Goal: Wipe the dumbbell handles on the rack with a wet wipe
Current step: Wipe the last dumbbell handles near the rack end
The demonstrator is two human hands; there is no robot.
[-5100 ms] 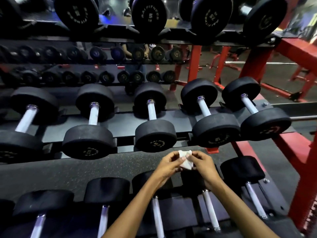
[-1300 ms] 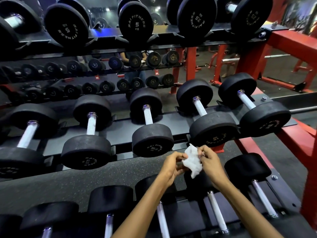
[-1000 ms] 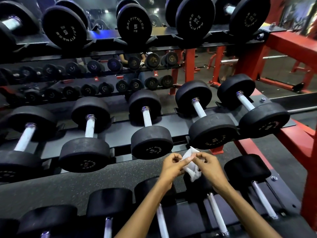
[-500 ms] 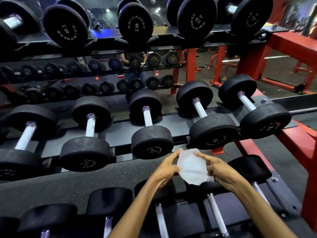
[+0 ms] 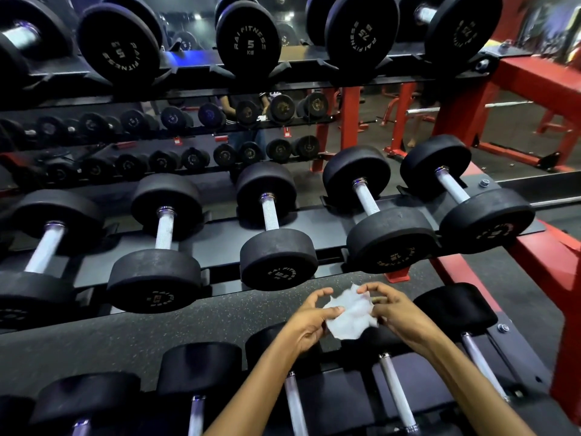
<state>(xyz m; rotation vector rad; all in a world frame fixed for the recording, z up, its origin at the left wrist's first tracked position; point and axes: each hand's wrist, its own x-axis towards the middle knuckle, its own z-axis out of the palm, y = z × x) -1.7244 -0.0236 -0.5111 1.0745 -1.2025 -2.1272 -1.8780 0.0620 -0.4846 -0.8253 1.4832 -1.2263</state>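
A white wet wipe [image 5: 352,313], crumpled and partly spread, hangs between both hands above the lowest shelf. My left hand [image 5: 309,322] pinches its left edge and my right hand [image 5: 394,313] holds its right side with curled fingers. Black dumbbells with silver handles sit in rows on the rack [image 5: 220,240]. On the middle shelf, handles show at the centre dumbbell [image 5: 269,214] and at its right neighbour [image 5: 366,199]. Below my hands a lower dumbbell handle [image 5: 397,394] runs toward me.
Red rack posts [image 5: 562,278] stand at the right. The top shelf carries larger 5 kg dumbbells [image 5: 248,42]. A mirror behind the rack reflects small dumbbells and a person. Dark rubber flooring [image 5: 157,328] shows between the shelves.
The wipe, opened flat half a second ago, is now gathered and crumpled between my hands. My hands stay at the same spot above the lower shelf.
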